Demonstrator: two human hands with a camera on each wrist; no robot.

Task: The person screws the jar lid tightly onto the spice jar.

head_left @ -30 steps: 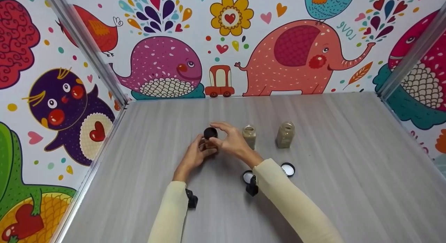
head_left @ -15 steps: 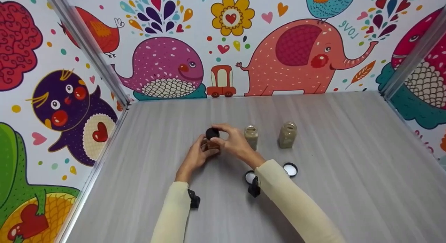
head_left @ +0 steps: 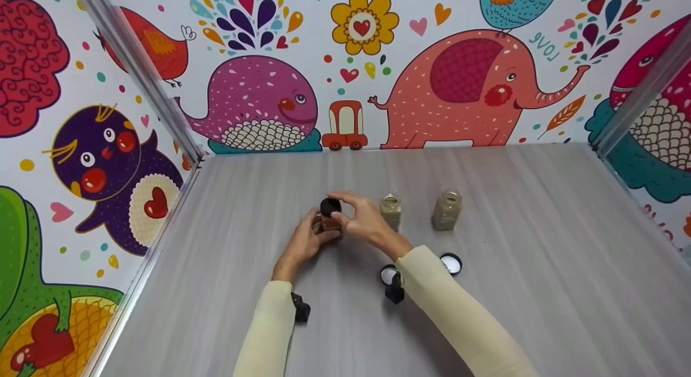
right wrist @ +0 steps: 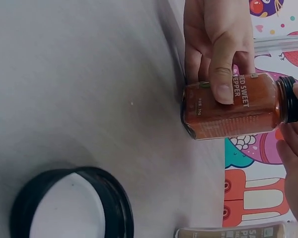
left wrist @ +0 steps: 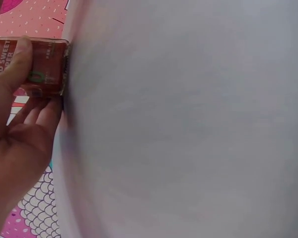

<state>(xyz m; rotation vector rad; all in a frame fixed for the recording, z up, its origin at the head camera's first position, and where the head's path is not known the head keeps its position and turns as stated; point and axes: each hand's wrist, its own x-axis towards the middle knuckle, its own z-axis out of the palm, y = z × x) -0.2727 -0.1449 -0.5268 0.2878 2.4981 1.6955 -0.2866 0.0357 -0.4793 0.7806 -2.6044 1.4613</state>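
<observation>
Jar of red pepper is gripped by the left hand, its thumb across the label and its other fingers curled round the far side. The glass stands upright or nearly so, base at the table; whether it bears its full weight there I cannot tell. On the jar's neck sits a black cap, pinched by the right hand with thumb and forefinger at opposite sides of the rim; how tightly it is threaded does not show. Words on the jar's label, partly covered, include SWEET and PEPPER. To the jar's right, just past the right hand, stands the first tan jar, uncapped and upright; farther right of the red jar is the second tan jar, also uncapped. Nearer the person than the jar, and to its right, lie a first lid and a second lid, white linings up, the second farther right and partly hidden by the right sleeve. Well behind the jar rises a printed wall, with a whale, a car and an elephant.
</observation>
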